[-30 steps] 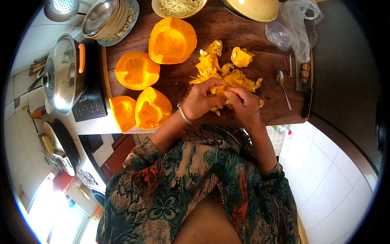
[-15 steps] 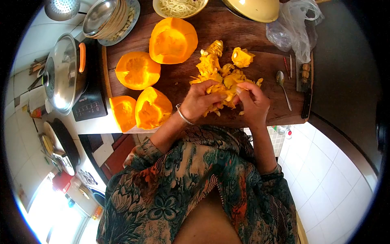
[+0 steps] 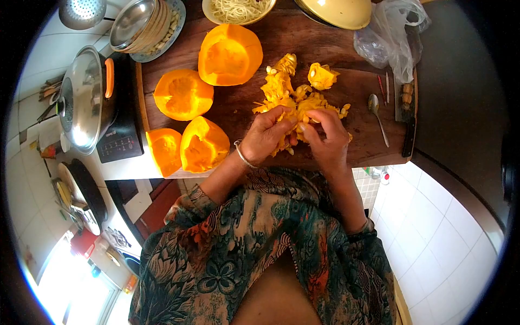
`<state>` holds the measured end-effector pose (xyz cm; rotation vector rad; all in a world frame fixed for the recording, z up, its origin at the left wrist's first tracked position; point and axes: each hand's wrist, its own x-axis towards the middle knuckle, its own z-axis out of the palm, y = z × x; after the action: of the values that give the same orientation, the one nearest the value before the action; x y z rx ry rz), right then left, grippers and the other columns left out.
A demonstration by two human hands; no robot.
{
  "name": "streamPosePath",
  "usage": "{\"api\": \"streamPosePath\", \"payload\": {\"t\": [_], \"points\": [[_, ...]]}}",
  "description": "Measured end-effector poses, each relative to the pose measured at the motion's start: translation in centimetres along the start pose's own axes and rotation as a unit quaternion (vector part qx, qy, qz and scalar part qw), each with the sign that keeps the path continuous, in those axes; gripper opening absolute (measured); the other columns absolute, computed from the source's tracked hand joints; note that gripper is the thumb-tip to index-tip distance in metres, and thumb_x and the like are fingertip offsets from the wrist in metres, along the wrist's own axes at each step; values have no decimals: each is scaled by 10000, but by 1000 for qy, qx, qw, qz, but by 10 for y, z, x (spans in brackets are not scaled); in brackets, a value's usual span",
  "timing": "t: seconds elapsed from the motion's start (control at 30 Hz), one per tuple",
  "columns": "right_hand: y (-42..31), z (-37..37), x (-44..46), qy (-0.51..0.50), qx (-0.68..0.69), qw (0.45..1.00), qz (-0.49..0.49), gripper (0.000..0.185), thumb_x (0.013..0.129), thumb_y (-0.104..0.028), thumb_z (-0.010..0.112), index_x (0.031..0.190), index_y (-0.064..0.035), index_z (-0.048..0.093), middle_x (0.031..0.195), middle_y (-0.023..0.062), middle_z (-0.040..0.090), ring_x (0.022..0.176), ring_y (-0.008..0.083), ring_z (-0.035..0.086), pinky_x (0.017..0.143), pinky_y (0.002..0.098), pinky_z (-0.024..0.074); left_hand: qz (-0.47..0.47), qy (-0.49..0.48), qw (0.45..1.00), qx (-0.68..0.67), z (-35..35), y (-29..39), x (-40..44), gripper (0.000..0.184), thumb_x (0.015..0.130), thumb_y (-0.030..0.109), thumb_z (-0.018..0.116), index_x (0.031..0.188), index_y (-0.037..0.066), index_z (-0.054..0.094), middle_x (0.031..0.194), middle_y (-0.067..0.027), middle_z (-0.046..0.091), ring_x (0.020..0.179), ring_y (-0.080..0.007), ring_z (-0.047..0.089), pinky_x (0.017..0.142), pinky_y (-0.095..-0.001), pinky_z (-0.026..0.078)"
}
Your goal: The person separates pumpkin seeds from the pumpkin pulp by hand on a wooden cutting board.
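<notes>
A heap of stringy orange pumpkin pulp with pale seeds (image 3: 278,86) lies on the dark wooden board (image 3: 303,49). My left hand (image 3: 266,136), with a silver bangle at its wrist, is closed on some of the pulp at the heap's near side. Close beside it, my right hand (image 3: 329,142) has thumb and forefinger bent towards each other at the pulp; what lies between them is too small to make out. A separate clump of pulp (image 3: 323,76) sits behind the heap. Hollowed pumpkin pieces (image 3: 230,54) rest to the left, several in all, cut sides up.
A spoon (image 3: 378,119) and a knife (image 3: 410,130) lie at the board's right, below a plastic bag (image 3: 398,38). Along the back are a noodle bowl (image 3: 241,20) and a yellow lid (image 3: 341,12). A lidded pan (image 3: 84,100) stands at left on a cooktop.
My right hand moved slightly right, away from my left hand, then came back left towards it. My left hand has stayed at the pulp.
</notes>
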<state>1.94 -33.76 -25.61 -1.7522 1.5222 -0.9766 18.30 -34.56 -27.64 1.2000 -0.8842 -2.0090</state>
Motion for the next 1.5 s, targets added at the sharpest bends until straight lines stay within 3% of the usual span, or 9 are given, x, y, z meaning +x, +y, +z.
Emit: {"api": "streamPosePath", "payload": {"t": [0.4, 0.5, 0.6, 0.8, 0.9, 1.1, 1.2, 1.3, 1.5], "points": [[10, 0, 7, -22, 12, 998, -50, 160, 794, -51, 601, 949, -13, 597, 867, 151, 609, 754, 288, 629, 641, 336, 504, -54, -17, 989, -138, 0, 0, -3, 219, 929, 162, 498, 1053, -11, 549, 830, -51, 613, 635, -76, 573, 543, -194, 453], [9, -5, 4, -26, 94, 990, 102, 138, 798, -33, 593, 932, -10, 615, 879, 136, 621, 760, 249, 636, 646, 306, 501, -73, 14, 988, -132, 2, 9, -3, 219, 923, 156, 498, 1061, -7, 546, 830, -66, 617, 612, -101, 574, 502, -194, 438], [5, -9, 5, -21, 164, 974, 152, 132, 797, -28, 596, 924, -10, 628, 880, 118, 631, 780, 214, 631, 674, 287, 494, -78, 23, 985, -153, 1, 6, 0, 221, 917, 146, 497, 1069, -8, 544, 819, -77, 618, 591, -114, 571, 469, -194, 420], [9, -8, 4, 7, 117, 989, 85, 150, 793, -44, 610, 940, -23, 627, 898, 118, 618, 787, 229, 621, 699, 301, 492, -59, 6, 982, -181, 0, 6, 0, 227, 900, 123, 510, 1076, -16, 542, 819, -86, 619, 586, -115, 565, 461, -196, 409], [-1, -7, 8, -35, 9, 998, -42, 165, 783, -54, 611, 946, -31, 622, 926, 124, 595, 799, 266, 615, 694, 320, 493, -47, 8, 985, -166, 0, 4, 1, 219, 885, 107, 536, 1069, -11, 545, 814, -79, 620, 590, -107, 565, 466, -193, 415], [1, -2, 3, -60, 7, 997, -49, 149, 771, -45, 600, 917, -29, 619, 906, 146, 581, 803, 307, 607, 665, 332, 494, -65, 17, 993, -99, -1, 1, 1, 171, 856, 100, 596, 992, -1, 567, 771, -45, 614, 576, -79, 569, 458, -175, 415], [2, -6, 6, -66, 36, 997, 6, 130, 769, -35, 599, 895, -17, 628, 871, 139, 599, 801, 281, 615, 658, 316, 498, -75, 8, 992, -105, -2, 3, -1, 156, 850, 102, 608, 962, -1, 574, 747, -39, 609, 568, -73, 570, 452, -168, 407], [0, -15, 3, 2, 173, 965, 199, 119, 777, -30, 597, 887, -13, 638, 857, 116, 621, 805, 249, 622, 677, 304, 499, -86, 2, 989, -119, -5, 7, -2, 156, 850, 97, 604, 964, -5, 571, 761, -54, 610, 587, -86, 576, 468, -180, 416], [40, -45, 0, 33, -164, 986, -5, 151, 806, -70, 606, 947, -21, 626, 1038, 115, 593, 927, 249, 595, 755, 350, 505, -39, -12, 975, -217, -4, 7, -1, 234, 837, 91, 575, 1044, -12, 543, 781, -84, 594, 586, -122, 537, 468, -199, 394]]}}
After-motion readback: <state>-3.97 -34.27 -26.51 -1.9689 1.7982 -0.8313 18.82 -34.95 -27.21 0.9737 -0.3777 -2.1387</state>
